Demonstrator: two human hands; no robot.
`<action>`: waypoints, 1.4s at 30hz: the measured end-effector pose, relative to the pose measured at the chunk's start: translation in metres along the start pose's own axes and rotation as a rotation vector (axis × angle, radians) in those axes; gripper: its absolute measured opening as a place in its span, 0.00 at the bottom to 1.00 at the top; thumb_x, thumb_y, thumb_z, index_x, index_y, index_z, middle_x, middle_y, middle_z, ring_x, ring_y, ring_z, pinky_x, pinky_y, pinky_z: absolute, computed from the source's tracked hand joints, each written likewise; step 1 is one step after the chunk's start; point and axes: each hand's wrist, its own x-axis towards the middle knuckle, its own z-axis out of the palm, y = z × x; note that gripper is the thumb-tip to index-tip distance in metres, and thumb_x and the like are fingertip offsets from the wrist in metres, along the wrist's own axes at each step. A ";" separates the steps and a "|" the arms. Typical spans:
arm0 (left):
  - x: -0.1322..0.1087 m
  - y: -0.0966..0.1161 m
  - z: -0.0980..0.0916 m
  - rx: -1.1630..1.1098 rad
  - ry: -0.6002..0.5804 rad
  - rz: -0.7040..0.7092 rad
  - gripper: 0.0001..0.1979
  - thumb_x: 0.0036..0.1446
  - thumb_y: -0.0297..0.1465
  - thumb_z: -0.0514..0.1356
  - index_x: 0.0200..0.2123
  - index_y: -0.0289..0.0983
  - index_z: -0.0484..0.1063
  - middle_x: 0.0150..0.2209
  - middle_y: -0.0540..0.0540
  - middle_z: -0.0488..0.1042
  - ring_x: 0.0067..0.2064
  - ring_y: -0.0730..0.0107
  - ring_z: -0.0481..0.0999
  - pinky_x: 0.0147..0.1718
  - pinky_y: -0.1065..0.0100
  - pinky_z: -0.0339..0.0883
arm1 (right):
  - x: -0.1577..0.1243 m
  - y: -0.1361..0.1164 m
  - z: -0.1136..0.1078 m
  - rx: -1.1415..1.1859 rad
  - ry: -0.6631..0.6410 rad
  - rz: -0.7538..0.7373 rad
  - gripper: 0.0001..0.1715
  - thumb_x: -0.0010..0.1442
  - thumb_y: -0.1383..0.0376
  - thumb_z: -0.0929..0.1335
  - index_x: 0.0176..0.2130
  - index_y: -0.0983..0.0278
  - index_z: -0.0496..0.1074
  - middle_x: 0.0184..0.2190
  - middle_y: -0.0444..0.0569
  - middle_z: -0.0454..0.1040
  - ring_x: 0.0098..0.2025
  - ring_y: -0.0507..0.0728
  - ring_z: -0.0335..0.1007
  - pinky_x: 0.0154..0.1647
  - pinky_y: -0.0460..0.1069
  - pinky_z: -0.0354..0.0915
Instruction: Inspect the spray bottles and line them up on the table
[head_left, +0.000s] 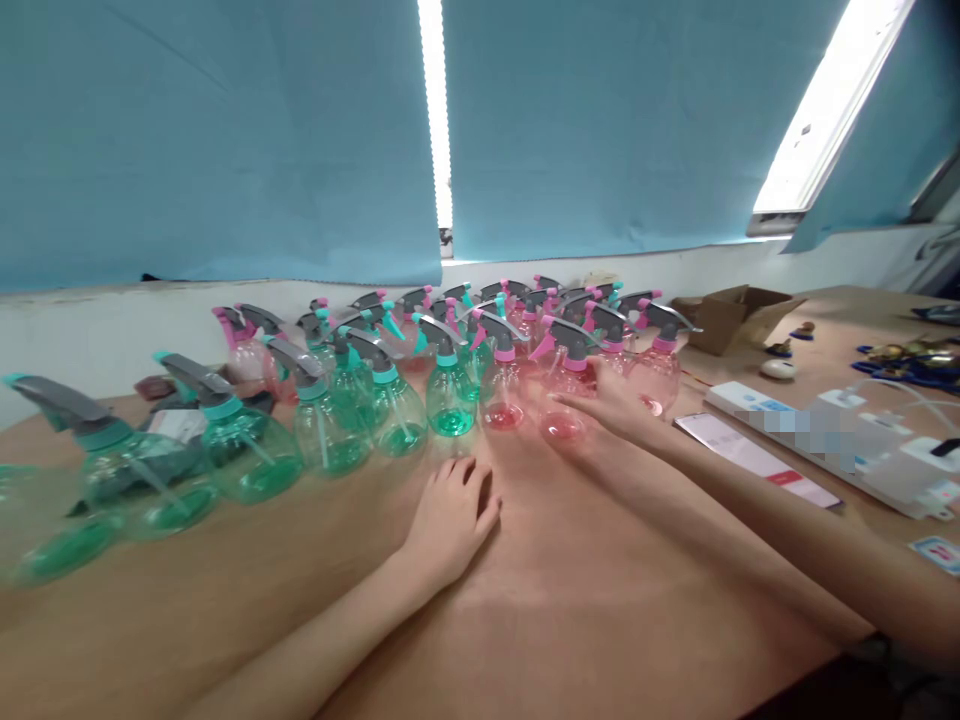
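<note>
My right hand (604,400) is closed around the side of a pink spray bottle (561,427) with a grey trigger head, standing upright on the table. Its thumb crosses the near side; the other fingers are mostly hidden behind the bottle. Resting on the tabletop, my left hand (452,512) is palm down, fingers loosely bent and apart, holding nothing. Just beyond it stands a green spray bottle (451,400), with another pink spray bottle (503,402) between that one and the held bottle. Several more green and pink bottles spread left and behind, each seeming nearly empty of liquid.
The wooden table (540,610) runs to a white wall with blue curtains (600,120). On the right are an open cardboard box (735,322), a phone (750,455), a white power strip (795,425) with plugs, a small white rounded object (778,369) and gold-coloured pieces (922,357).
</note>
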 end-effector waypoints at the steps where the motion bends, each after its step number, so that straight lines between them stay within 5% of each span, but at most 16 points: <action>1: 0.000 0.000 0.000 -0.002 -0.002 -0.003 0.14 0.63 0.32 0.54 0.50 0.34 0.69 0.52 0.37 0.70 0.53 0.50 0.67 0.50 0.54 0.63 | 0.003 0.001 0.003 0.001 0.009 0.000 0.40 0.49 0.42 0.69 0.50 0.65 0.60 0.42 0.56 0.71 0.43 0.66 0.70 0.40 0.56 0.64; 13: 0.001 -0.004 0.001 -0.021 -0.017 -0.005 0.16 0.63 0.32 0.54 0.52 0.35 0.68 0.55 0.36 0.68 0.55 0.50 0.66 0.52 0.50 0.62 | 0.017 -0.006 0.016 0.056 0.035 0.024 0.39 0.52 0.47 0.69 0.53 0.69 0.61 0.47 0.61 0.71 0.49 0.68 0.69 0.47 0.59 0.65; 26: 0.000 -0.008 0.002 -0.043 0.012 0.003 0.16 0.64 0.34 0.52 0.53 0.37 0.68 0.53 0.39 0.70 0.55 0.51 0.66 0.51 0.49 0.63 | 0.035 -0.010 0.019 0.099 -0.010 0.115 0.40 0.53 0.49 0.69 0.55 0.72 0.59 0.45 0.65 0.74 0.46 0.70 0.73 0.44 0.61 0.67; 34: 0.002 -0.007 0.002 -0.011 0.012 -0.006 0.16 0.64 0.35 0.52 0.52 0.37 0.70 0.53 0.38 0.70 0.54 0.50 0.68 0.50 0.50 0.65 | 0.033 -0.020 0.019 0.097 -0.031 0.132 0.41 0.55 0.54 0.69 0.59 0.76 0.56 0.52 0.70 0.70 0.53 0.72 0.69 0.50 0.62 0.65; 39: 0.002 -0.007 0.001 -0.007 0.019 -0.015 0.16 0.64 0.35 0.52 0.52 0.38 0.69 0.54 0.39 0.70 0.55 0.50 0.67 0.51 0.50 0.65 | 0.016 -0.015 0.006 0.049 0.045 -0.011 0.37 0.56 0.56 0.68 0.59 0.70 0.59 0.60 0.65 0.63 0.61 0.70 0.60 0.59 0.64 0.59; 42: 0.004 -0.006 0.002 -0.010 0.020 -0.007 0.16 0.64 0.35 0.52 0.53 0.39 0.69 0.54 0.40 0.70 0.55 0.51 0.68 0.51 0.50 0.65 | 0.002 -0.011 -0.016 0.035 -0.013 -0.088 0.29 0.58 0.57 0.67 0.56 0.66 0.64 0.54 0.59 0.71 0.55 0.65 0.68 0.54 0.60 0.64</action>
